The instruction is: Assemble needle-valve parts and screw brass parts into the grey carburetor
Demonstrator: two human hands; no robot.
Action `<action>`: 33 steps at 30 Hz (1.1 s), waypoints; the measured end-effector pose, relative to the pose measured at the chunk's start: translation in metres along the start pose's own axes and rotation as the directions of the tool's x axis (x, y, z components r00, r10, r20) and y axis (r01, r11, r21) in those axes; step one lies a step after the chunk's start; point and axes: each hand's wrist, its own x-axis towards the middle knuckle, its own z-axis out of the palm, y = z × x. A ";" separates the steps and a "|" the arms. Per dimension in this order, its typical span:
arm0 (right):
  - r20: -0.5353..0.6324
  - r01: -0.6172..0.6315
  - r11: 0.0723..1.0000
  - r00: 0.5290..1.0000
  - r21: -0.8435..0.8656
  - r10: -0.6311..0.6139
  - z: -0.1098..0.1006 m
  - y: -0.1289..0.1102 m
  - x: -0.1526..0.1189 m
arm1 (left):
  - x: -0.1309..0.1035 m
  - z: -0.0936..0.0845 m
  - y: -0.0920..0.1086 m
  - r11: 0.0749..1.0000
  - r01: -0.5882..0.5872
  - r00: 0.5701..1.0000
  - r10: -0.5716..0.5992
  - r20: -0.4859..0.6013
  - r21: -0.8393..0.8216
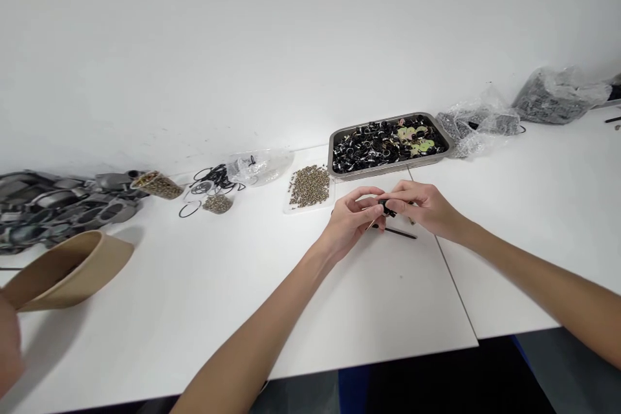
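My left hand (354, 217) and my right hand (420, 207) meet above the white table, fingers closed around a small black part (387, 208). Fingertips cover most of it, so its exact kind is hidden. A thin light-coloured sliver shows just below the left fingers; what it is I cannot make out. Below the hands a slim black rod (402, 233) lies on the table. Just beyond them is a metal tray (373, 172) of black ring-like parts and yellowish-green plates. Left of that tray, small brassy pieces (310, 185) are heaped on a white tray (290, 208).
Along the wall to the right sit plastic bags of dark parts (553, 100). Leftward are black rings (213, 174), a tilted cup of small pieces (158, 185) and grey housings (97, 197). A brown paper tub (104, 265) stands near another person's blurred hand (7, 343).
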 end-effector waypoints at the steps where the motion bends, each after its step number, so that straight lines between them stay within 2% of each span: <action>1: -0.005 0.006 0.999 1.000 -0.034 -0.007 0.000 -0.001 -0.001 | 0.000 0.000 0.000 1.000 0.000 1.000 0.000 -0.006 0.006; 6: -0.125 0.016 0.996 0.992 -0.086 -0.027 0.007 -0.004 -0.004 | -0.001 0.002 -0.001 1.000 -0.016 0.999 0.017 -0.049 0.013; 10: -0.219 0.063 0.986 0.971 -0.158 -0.097 0.010 -0.004 -0.006 | -0.002 0.003 -0.001 1.000 -0.004 0.998 0.003 -0.065 -0.011; 15: -0.166 0.188 0.938 0.956 -0.291 -0.243 0.012 -0.002 -0.008 | -0.001 0.003 -0.001 0.999 -0.030 0.995 0.027 -0.099 -0.031; 19: -0.137 0.307 0.852 0.908 -0.424 -0.395 0.019 0.000 -0.010 | 0.001 0.003 -0.002 0.998 -0.052 0.983 0.044 -0.177 -0.040; 25: -0.180 0.288 0.832 0.893 -0.474 -0.412 0.026 -0.002 -0.012 | -0.002 0.009 -0.005 0.998 -0.063 0.981 0.059 -0.187 -0.018; 33: -0.203 0.329 0.813 0.860 -0.480 -0.468 0.026 -0.004 -0.013 | -0.006 0.013 -0.002 0.998 -0.055 0.983 0.055 -0.174 0.003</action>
